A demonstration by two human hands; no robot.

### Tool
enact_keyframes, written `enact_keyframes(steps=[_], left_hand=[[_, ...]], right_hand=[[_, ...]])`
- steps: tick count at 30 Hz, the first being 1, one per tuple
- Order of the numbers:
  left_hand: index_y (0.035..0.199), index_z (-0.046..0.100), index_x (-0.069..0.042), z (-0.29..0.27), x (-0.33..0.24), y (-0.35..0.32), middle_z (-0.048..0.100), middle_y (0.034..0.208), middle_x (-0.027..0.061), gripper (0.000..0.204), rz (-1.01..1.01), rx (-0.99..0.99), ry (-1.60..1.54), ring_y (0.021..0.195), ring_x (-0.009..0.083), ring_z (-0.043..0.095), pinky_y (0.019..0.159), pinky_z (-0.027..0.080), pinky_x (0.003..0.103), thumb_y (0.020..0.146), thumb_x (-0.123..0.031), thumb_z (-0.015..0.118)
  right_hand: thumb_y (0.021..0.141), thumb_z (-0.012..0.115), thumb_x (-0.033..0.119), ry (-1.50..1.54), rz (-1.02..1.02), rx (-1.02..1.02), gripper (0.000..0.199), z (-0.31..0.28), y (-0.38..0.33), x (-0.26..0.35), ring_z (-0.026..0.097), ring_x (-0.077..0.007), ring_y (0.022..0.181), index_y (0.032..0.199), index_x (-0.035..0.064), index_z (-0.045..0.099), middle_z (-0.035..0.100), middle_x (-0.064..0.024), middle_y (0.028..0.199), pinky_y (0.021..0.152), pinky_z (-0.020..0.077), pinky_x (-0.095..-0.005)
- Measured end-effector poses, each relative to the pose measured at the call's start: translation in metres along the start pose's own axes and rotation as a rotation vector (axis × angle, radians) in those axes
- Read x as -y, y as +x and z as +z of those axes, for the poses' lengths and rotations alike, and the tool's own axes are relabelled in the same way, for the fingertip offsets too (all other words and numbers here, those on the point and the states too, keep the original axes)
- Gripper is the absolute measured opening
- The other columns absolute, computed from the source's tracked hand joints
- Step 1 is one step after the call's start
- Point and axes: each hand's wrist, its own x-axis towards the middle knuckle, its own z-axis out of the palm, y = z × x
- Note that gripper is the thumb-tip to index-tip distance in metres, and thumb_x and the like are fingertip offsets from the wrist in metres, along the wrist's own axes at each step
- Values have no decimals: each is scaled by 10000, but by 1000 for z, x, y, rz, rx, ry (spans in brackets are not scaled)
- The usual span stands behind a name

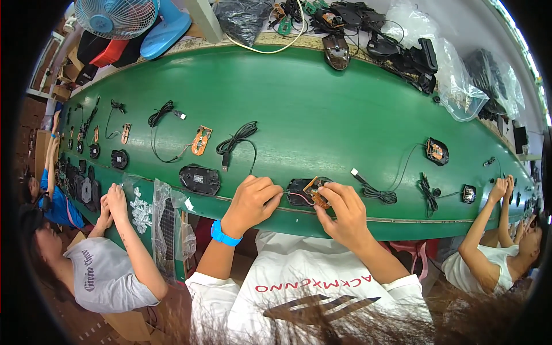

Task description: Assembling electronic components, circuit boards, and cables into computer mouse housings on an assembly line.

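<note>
My right hand (pixel 345 214) pinches a small orange circuit board (pixel 314 190), tilted over a black mouse base (pixel 297 187) at the near edge of the green belt. A thin pale wire shows at the board's left side. Just left of it, my left hand (pixel 251 202), with a blue wristband, has its fingers curled round a black cable (pixel 255 161). That cable runs up to a coiled bundle (pixel 237 141) with a USB plug; its stretch inside the fingers is hidden. Another black mouse base (pixel 199 179) lies left of my left hand.
Mouse bases, boards and coiled cables (pixel 384 195) line the green belt (pixel 322 109). An open mouse with a board (pixel 437 150) lies at right. Co-workers sit on both sides. Plastic bags (pixel 460 80), mouse parts and a blue fan (pixel 118 20) stand along the far edge.
</note>
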Motion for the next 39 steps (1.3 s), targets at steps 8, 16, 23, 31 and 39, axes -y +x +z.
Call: enact_keyframes(steps=[8, 16, 23, 31, 39], left_hand=[[891, 710, -53, 4, -2, 6, 609, 783, 62, 136, -16, 19, 18, 702, 264, 583, 670, 428, 387, 783, -4, 776], [872, 707, -54, 4, 0, 8, 604, 775, 68, 124, -29, 28, -20, 693, 265, 581, 666, 423, 385, 779, -9, 775], [839, 694, -56, 6, -1, 8, 585, 754, 68, 92, -32, 68, 10, 685, 271, 581, 664, 425, 390, 784, -34, 765], [811, 673, -54, 5, -3, 14, 576, 745, 84, 98, -69, 126, 15, 691, 284, 585, 669, 434, 404, 775, -54, 764], [831, 680, -57, 5, -1, 14, 579, 763, 81, 105, -57, 110, -1, 721, 282, 588, 671, 431, 407, 778, -69, 770]], right_hand=[[705, 831, 4, 15, -12, -2, 450, 2, -3, 4, 678, -326, 915, 1127, 22, 674, 678, -151, 1132, 759, 562, -399], [702, 845, 34, 3, -22, -19, 460, 1, 2, 11, 676, -317, 897, 1130, 22, 678, 686, -141, 1110, 743, 557, -396], [703, 845, 41, -13, 6, 35, 460, 0, -6, 14, 672, -311, 902, 1132, 25, 680, 689, -132, 1093, 744, 553, -396], [692, 837, 38, -41, -5, -13, 452, 0, 10, 23, 660, -308, 900, 1115, 23, 677, 689, -121, 1069, 755, 547, -406], [693, 830, 36, -83, 40, 56, 443, -3, -4, 29, 653, -314, 921, 1106, 26, 672, 685, -116, 1080, 777, 541, -404]])
